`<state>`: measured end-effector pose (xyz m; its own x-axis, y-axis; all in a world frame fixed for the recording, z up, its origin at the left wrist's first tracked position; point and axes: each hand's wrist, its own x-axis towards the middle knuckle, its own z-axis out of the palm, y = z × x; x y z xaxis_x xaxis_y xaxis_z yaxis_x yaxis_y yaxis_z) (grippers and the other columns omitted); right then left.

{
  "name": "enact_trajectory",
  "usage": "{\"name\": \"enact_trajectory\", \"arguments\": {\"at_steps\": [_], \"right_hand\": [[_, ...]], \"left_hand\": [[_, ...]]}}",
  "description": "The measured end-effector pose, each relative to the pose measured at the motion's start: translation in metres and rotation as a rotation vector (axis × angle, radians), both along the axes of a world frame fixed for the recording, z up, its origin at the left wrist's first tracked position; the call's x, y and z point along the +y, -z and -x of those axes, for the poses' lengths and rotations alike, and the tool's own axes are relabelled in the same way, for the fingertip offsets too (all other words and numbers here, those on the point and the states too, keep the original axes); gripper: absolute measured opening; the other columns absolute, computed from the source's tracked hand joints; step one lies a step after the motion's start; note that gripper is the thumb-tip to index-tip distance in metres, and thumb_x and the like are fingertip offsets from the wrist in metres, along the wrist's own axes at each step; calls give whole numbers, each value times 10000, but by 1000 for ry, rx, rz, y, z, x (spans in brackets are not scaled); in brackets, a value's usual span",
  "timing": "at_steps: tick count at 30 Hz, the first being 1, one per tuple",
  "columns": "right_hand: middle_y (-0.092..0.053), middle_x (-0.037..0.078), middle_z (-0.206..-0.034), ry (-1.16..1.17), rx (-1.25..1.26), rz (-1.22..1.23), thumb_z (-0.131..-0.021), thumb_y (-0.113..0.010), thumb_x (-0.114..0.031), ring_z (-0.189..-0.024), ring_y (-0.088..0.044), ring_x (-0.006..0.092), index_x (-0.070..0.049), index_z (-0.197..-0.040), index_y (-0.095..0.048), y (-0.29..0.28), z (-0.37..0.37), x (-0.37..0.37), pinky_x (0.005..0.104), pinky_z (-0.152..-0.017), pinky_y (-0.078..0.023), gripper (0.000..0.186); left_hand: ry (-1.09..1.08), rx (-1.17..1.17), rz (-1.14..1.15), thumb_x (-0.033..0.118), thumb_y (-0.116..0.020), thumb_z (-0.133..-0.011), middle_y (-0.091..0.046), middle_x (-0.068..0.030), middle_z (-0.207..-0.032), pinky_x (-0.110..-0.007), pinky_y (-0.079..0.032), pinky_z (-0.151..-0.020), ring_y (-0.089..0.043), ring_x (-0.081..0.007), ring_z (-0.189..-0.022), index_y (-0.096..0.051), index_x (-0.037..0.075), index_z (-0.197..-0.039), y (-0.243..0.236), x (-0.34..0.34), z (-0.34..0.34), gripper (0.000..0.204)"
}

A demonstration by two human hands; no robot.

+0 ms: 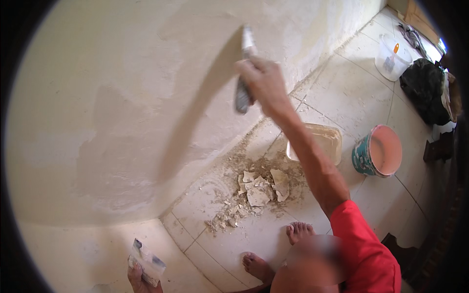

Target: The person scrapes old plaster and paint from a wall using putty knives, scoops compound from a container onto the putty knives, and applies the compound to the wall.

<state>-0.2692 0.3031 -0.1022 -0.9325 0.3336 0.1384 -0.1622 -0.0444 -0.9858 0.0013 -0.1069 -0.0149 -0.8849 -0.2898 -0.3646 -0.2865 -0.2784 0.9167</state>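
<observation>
My right hand (265, 80) is closed around the handle of a putty knife (247, 38), somewhat blurred by motion. The blade points up along the plastered wall (146, 73); whether its edge touches is hard to tell. Damp, darker plaster (117, 151) covers the wall's lower part. At the lower left, my left hand (139, 281) grips a wide scraper (147, 261) smeared with pale filler and dark patches. Its handle is mostly hidden by the fingers.
Broken plaster pieces (259, 190) and crumbs litter the tiled floor (220, 259) near my bare feet (257, 266). A rectangular tub (326, 141) sits partly behind my forearm. Further right are a teal bucket (364, 156), a clear bucket (391, 73) with an orange-handled tool, and a black bag (425, 90).
</observation>
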Motion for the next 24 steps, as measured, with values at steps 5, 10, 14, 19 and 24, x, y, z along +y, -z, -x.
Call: {"name": "enact_trajectory", "arguments": {"at_steps": [5,10,14,19,24], "right_hand": [[-614,127,-709,-13,285,-374,-921,-490,-201,-536,-575,146,101,-1284,-536,13,-28,-37,281,-426,-520,475],[-625,129,-834,220,182,-379,-947,-568,-234,-588,-583,185,-89,-1460,-407,37,-7,12,283,-474,-530,558],[-631,110,-911,378,230,-744,-927,-619,-225,-568,-590,184,-142,-1472,-391,79,41,31,282,-434,-497,597],[-587,114,-806,344,394,-834,-926,-612,-196,-529,-553,176,-77,-1472,-359,143,29,6,291,-410,-483,614],[-458,7,-638,167,30,-117,-929,-556,-319,-598,-563,113,39,-1431,-387,62,0,29,271,-423,-463,639]], "left_hand": [[75,42,12,67,-533,-933,-477,-159,-1410,-385,-421,-1054,-490,-261,-1261,-332,-62,-1437,-3,12,9,558],[7,13,28,46,-535,-922,-486,-159,-1399,-381,-431,-1045,-495,-262,-1257,-339,-62,-1432,-4,6,0,557],[58,29,-53,43,-547,-920,-522,-154,-1360,-375,-450,-1027,-520,-264,-1230,-381,-63,-1403,3,-8,-2,521],[-15,61,6,53,-543,-930,-547,-150,-1329,-376,-458,-1018,-540,-262,-1206,-414,-67,-1375,2,0,-2,478],[17,65,30,67,-540,-942,-531,-158,-1344,-378,-456,-1017,-528,-259,-1218,-388,-73,-1396,-2,-4,-7,499]]}}
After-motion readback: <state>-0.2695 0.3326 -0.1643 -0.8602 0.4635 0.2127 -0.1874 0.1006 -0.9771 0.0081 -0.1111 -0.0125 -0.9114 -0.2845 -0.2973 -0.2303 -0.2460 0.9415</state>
